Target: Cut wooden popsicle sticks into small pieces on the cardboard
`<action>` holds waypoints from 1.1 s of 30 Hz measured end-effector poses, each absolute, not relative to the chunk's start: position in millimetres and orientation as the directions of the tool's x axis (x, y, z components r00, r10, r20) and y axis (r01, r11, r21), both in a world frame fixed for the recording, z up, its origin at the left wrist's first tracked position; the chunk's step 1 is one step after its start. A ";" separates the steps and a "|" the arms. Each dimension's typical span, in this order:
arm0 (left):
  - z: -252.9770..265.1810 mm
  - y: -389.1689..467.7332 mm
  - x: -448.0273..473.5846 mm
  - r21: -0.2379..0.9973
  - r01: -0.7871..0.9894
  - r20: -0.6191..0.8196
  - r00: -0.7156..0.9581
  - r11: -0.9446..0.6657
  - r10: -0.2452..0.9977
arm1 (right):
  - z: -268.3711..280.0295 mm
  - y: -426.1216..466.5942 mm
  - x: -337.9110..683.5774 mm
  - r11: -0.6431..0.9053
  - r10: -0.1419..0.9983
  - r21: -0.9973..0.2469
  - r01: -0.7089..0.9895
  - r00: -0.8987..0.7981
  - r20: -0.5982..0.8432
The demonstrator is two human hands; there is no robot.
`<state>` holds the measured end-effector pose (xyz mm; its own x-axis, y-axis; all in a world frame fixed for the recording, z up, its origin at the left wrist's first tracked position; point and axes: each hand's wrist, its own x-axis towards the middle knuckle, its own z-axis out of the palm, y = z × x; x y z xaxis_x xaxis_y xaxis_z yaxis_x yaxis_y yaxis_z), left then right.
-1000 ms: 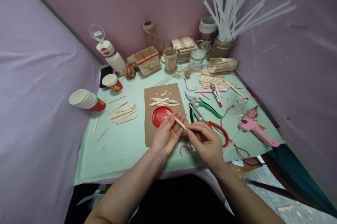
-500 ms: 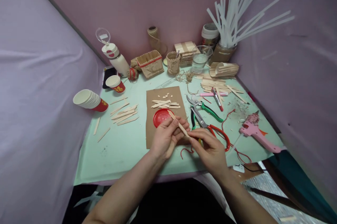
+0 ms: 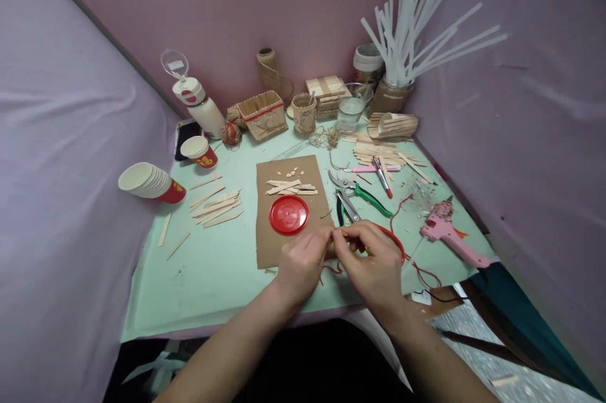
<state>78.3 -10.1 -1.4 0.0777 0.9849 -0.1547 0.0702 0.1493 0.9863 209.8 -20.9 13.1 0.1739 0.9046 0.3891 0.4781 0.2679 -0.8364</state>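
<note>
My left hand (image 3: 303,262) and my right hand (image 3: 374,259) meet at their fingertips over the lower right of a brown cardboard sheet (image 3: 266,245). Both are closed in a pinch on a wooden craft stick (image 3: 343,234), which the fingers almost wholly hide. Just beyond the left hand a round red plastic lid (image 3: 288,215) lies on the cardboard. Behind it is a small pile of cut craft sticks (image 3: 290,187) with a few wood chips. Scissors with red handles (image 3: 349,206) lie partly under the right hand, beside green-handled pruning shears (image 3: 372,199).
At the right lies a pink glue gun (image 3: 445,231) near red cord. Loose sticks (image 3: 218,208) and stacked paper cups (image 3: 149,182) are at the left. Along the back stand a white bottle (image 3: 203,109), a craft basket (image 3: 262,117), a glass of water (image 3: 351,111) and white glue sticks (image 3: 404,43).
My left hand has moved right and turned over, closing its fingers beside the right hand's. The craft stick, plainly visible before, is now mostly hidden, and the red lid is uncovered. The view shifted slightly.
</note>
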 end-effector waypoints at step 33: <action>-10.0 6.8 69.7 0.832 -0.015 -0.509 0.376 0.554 0.774 | -28.2 -30.3 268.1 -0.136 0.986 -0.272 0.953 0.104 -0.128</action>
<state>69.7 6.8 -10.0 0.3757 0.7744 -0.5091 -0.0147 0.5542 0.8322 268.1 -30.3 -28.2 0.1040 0.9863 -0.1281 0.9526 -0.1358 -0.2723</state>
